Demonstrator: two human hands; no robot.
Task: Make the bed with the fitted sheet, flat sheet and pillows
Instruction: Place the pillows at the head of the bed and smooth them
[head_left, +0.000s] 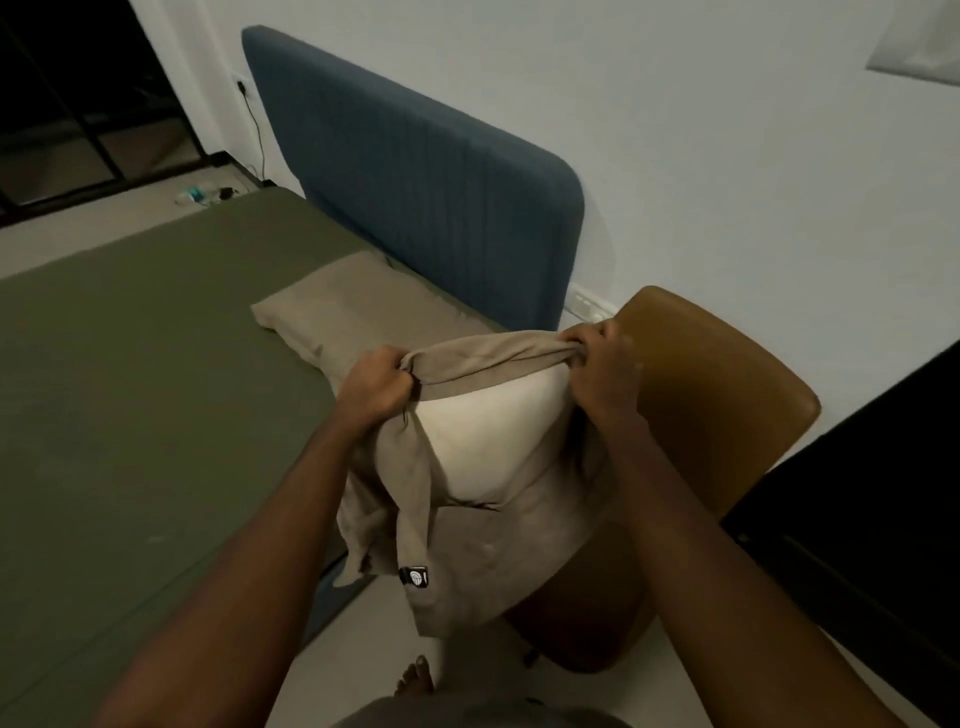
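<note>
A white pillow sits partly inside a beige pillowcase, held in the air beside the bed. My left hand grips the open edge of the pillowcase on the left. My right hand grips the bunched edge on the right. The upper part of the pillow shows bare between my hands. A second pillow in a beige case lies on the olive green sheet near the blue headboard.
A tan leather chair stands right behind the held pillow. A dark piece of furniture is at the right. A bottle and a cable lie on the floor by the dark glass door at far left. My bare foot is on the pale floor.
</note>
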